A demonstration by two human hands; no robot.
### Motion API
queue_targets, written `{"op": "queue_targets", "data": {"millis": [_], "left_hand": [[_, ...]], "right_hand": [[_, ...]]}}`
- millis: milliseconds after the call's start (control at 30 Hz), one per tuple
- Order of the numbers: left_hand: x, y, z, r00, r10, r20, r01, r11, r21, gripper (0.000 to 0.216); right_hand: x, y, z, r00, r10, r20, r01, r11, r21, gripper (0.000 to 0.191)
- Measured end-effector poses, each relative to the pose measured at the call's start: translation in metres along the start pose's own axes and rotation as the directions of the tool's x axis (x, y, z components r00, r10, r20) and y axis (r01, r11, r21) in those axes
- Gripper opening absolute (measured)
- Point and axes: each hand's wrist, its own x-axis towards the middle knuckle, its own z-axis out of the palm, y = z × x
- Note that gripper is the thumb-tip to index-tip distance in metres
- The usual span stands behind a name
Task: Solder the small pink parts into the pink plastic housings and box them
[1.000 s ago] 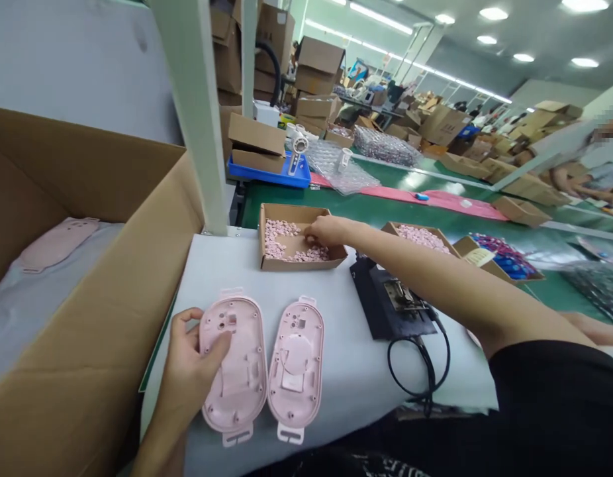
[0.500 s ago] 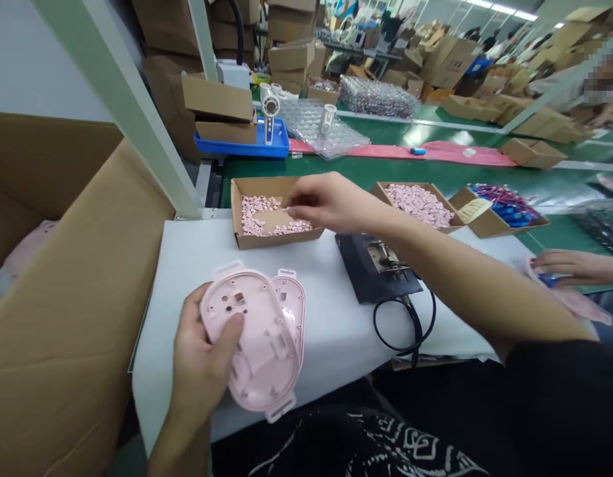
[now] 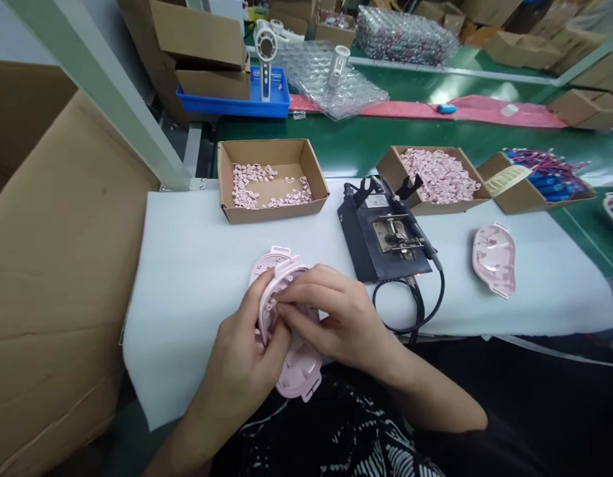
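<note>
My left hand (image 3: 241,351) is closed around the edge of a pink plastic casing half (image 3: 301,371), which is tilted up above the white table covering. The fingers of my right hand (image 3: 331,311) are pinched together against the casing's inner face. Whatever lies between those fingertips is hidden. Just behind the held casing, a second pink casing half (image 3: 263,264) shows partly. Beyond both hands stands an open cardboard box (image 3: 274,214) with small pink plastic parts (image 3: 244,192) scattered on its bottom.
Right of my hands sits a black soldering-iron stand (image 3: 359,242) with a looped cable (image 3: 438,305). Farther right lies another pink casing (image 3: 494,258). Behind are a box of pink parts (image 3: 438,175) and a box of blue parts with red wires (image 3: 549,175). A large carton (image 3: 63,285) flanks the left.
My right hand has come back from the parts box to the casing in my left hand. The casing is now tilted more steeply. The view has shifted, and the neighbour's hand is out of sight.
</note>
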Motion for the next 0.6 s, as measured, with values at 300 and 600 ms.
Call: {"op": "queue_targets", "data": {"millis": [300,600], "left_hand": [[-0.004,0.015,-0.002,0.998,-0.019,0.064,0.026,0.994,-0.108,0.038],[0.000,0.023,0.013,0.993,-0.121,0.014,0.122,0.992,-0.028,0.034]], "right_hand": [[-0.016,0.002,-0.007,0.983,0.130,-0.125,-0.139,0.988,-0.061,0.035],[-0.027,0.016,-0.011,0.983,0.173,-0.068,-0.155,0.964,0.215,0.046]]}}
